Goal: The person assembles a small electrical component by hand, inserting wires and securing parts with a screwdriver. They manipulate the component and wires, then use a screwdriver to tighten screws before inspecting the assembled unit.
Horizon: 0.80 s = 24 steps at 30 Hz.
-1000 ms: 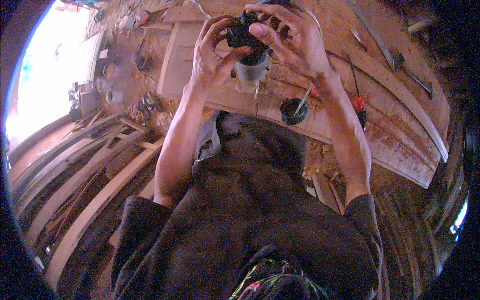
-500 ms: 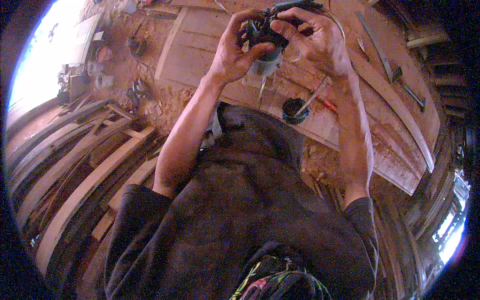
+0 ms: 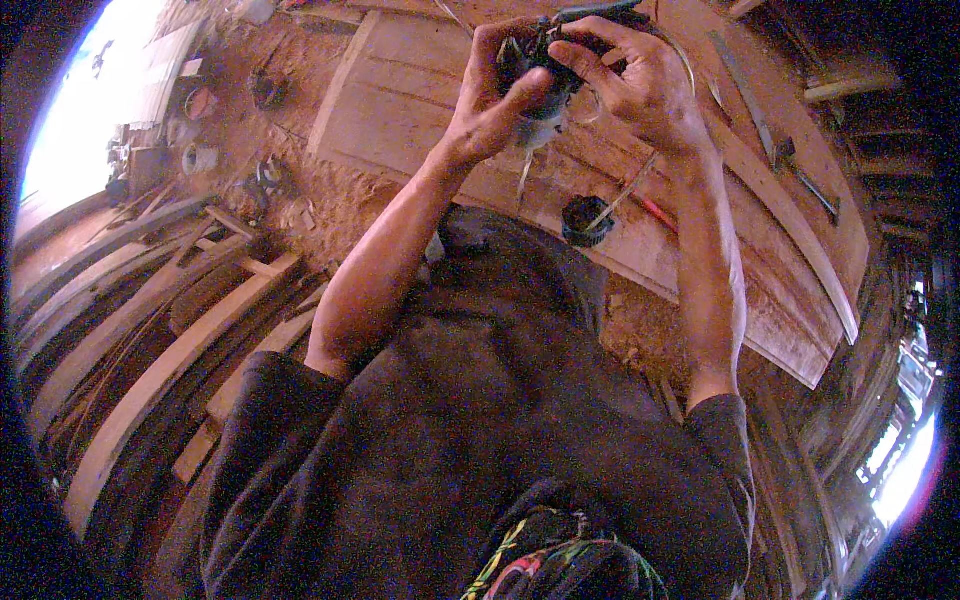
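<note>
From my remote feed, I judge the work in hand as partway through: the dark device (image 3: 520,62) is gripped by both hands at the top of the view, over the table (image 3: 400,100), and I see nothing that marks the job as finished. My left hand (image 3: 480,115) curls round its near left side, thumb pressed across the front. My right hand (image 3: 648,92) has its thumb and index finger pinched together at the device's right side; what small part they grasp, if any, I cannot tell. A pale, cup-like lower part (image 3: 540,132) shows beneath the dark body, seemingly joined to it, so that much looks assembled. Whether the device rests on the boards or hangs clear of them is hidden from me.

What remains, I would say, lies at the spot under the fingertips, too blurred to read. The black pot (image 3: 587,222) with a pale stick (image 3: 628,190) stands near the table's close edge, untouched by either hand.
</note>
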### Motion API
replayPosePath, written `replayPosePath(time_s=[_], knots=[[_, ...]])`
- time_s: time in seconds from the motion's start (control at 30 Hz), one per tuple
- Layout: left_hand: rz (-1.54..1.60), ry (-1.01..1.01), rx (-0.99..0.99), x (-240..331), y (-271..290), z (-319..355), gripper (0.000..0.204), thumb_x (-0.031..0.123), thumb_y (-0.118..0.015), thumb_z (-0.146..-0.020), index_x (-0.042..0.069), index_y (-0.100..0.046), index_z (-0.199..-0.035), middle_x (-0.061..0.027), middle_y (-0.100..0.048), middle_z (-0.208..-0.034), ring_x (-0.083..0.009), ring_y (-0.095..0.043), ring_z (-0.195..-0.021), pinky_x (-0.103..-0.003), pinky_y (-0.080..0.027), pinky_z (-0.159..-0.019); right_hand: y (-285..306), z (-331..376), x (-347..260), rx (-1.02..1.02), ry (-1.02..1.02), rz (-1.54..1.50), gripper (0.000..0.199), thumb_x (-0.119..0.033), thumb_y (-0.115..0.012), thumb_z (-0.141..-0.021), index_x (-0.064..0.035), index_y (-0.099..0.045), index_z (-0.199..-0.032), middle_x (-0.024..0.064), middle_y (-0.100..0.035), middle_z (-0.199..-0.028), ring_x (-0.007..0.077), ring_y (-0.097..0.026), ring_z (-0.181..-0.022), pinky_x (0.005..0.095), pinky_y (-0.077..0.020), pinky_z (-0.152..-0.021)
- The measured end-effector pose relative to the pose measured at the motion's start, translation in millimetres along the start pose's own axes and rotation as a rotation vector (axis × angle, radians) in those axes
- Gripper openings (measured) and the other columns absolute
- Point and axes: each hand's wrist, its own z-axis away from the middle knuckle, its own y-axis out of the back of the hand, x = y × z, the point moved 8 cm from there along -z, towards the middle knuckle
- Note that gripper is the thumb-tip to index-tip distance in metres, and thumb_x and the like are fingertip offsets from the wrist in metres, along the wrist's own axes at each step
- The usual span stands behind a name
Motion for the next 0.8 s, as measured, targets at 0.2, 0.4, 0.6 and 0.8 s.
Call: replayPosePath(time_s=[0.2, 0.4, 0.6, 0.8], knots=[[0.055, 0.084, 0.271, -3.9, 7.0, -6.0, 0.030, 0.027, -0.065, -0.099, 0.005, -0.054, -0.116, -0.0067, -0.062, -0.103, -0.0134, -0.060, -0.090, -0.029, -0.052, -0.081, -0.3, 0.5, -6.3, 0.055, 0.137, 0.050, 0.031, -0.036, -0.074, -0.090, -0.0105, -0.074, -0.107, 0.0068, -0.075, -0.088, 0.0185, -0.071, -0.072, 0.0322, -0.0536, -0.067], [-0.007, 0.086, 0.342, 1.5, 11.8, -5.4, 0.022, 0.022, -0.065, -0.098, 0.002, -0.060, -0.107, -0.0063, -0.065, -0.093, -0.0127, -0.060, -0.087, -0.029, -0.052, -0.080, -6.8, -0.9, -10.1, -0.010, 0.079, 0.045, 0.029, -0.037, -0.074, -0.089, -0.0128, -0.074, -0.105, 0.0066, -0.073, -0.081, 0.0192, -0.069, -0.064, 0.0338, -0.0518, -0.061], [-0.038, 0.062, 0.368, 10.2, 5.1, -0.5, 0.020, 0.017, -0.065, -0.096, 0.001, -0.060, -0.108, -0.0081, -0.067, -0.096, -0.0140, -0.062, -0.090, -0.031, -0.053, -0.081, -3.6, 4.3, -11.4, -0.024, 0.071, 0.090, 0.031, -0.042, -0.075, -0.087, -0.0152, -0.075, -0.104, 0.0060, -0.069, -0.068, 0.0169, -0.063, -0.056, 0.0348, -0.0471, -0.054], [-0.037, 0.122, 0.352, 4.9, 4.9, 1.1, 0.016, 0.013, -0.064, -0.096, 0.002, -0.060, -0.106, -0.0083, -0.067, -0.098, -0.0146, -0.062, -0.091, -0.031, -0.052, -0.082, -3.1, 7.2, -5.2, -0.064, -0.035, 0.127, 0.032, -0.041, -0.073, -0.090, -0.0136, -0.075, -0.106, 0.0076, -0.072, -0.074, 0.0142, -0.067, -0.068, 0.0331, -0.0508, -0.064]])
